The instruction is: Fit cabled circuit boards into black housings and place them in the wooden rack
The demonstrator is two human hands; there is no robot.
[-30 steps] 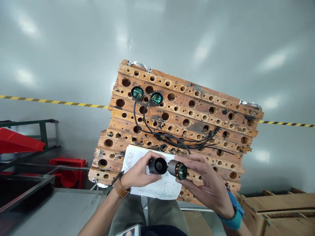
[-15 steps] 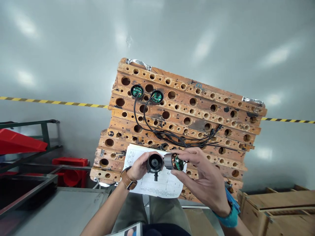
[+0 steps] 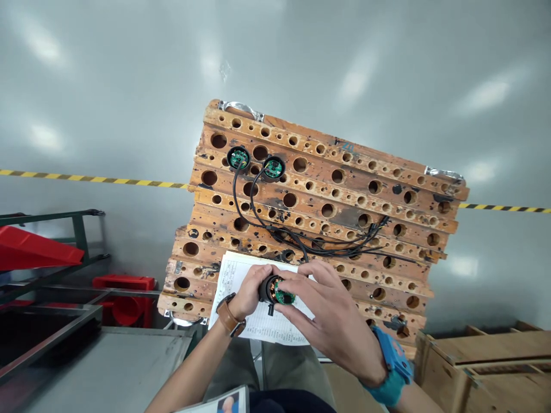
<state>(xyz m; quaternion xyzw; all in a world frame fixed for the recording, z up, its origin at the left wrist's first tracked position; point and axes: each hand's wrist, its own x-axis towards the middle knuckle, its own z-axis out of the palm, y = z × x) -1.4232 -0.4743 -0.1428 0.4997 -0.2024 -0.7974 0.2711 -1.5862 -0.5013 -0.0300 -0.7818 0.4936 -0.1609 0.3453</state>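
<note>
My left hand (image 3: 251,289) is closed around a black round housing (image 3: 264,289) that has a short spout pointing down. The fingers of my right hand (image 3: 318,304) grip a motor with a green circuit board (image 3: 284,292) and copper windings, its inner end at the housing's mouth. Both parts are above printed sheets (image 3: 258,332) at the near edge of a wooden board (image 3: 310,189) full of holes. Two more black housings with green boards, one on the left (image 3: 238,159) and one beside it (image 3: 274,168), sit on the board with black cables (image 3: 336,249) attached.
Metal handles are fixed at the board's corners, one at the far left (image 3: 241,109). Red bins (image 3: 124,310) and a metal frame (image 3: 86,310) stand to the left. At the lower right are wooden crates (image 3: 491,355). Yellow-black tape (image 3: 94,179) crosses the floor.
My right hand has moved left, bringing the motor from beside the housing to its opening. The motor body is now mostly hidden, and the housing has turned a little in my left hand.
</note>
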